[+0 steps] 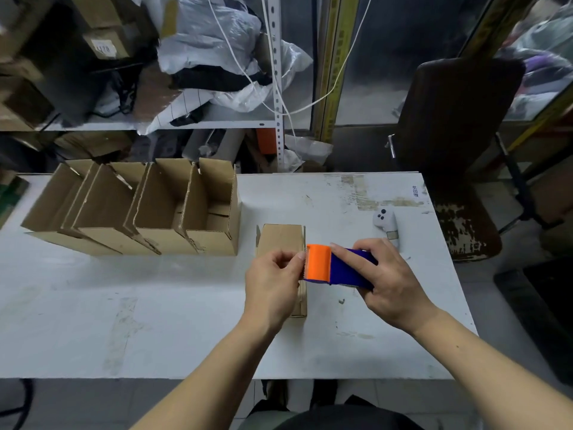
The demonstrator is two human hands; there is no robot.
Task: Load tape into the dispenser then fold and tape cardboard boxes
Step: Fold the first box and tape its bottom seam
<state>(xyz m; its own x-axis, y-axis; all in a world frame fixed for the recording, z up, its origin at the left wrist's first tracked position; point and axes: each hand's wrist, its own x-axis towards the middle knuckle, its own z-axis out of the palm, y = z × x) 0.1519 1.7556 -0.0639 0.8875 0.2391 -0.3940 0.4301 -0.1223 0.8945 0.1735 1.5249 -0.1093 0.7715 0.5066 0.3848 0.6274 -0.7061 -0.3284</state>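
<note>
Both hands (273, 274) grip an orange-and-blue tape dispenser (333, 266).

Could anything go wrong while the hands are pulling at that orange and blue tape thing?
1. The left hand pinches right at the toothed edge of the tape dispenser, so its fingertips might get scratched.
2. The dispenser is held above the small cardboard box; a hard tug could knock that box out of place.
3. The white controller lies close behind the right hand and might get bumped.
</note>
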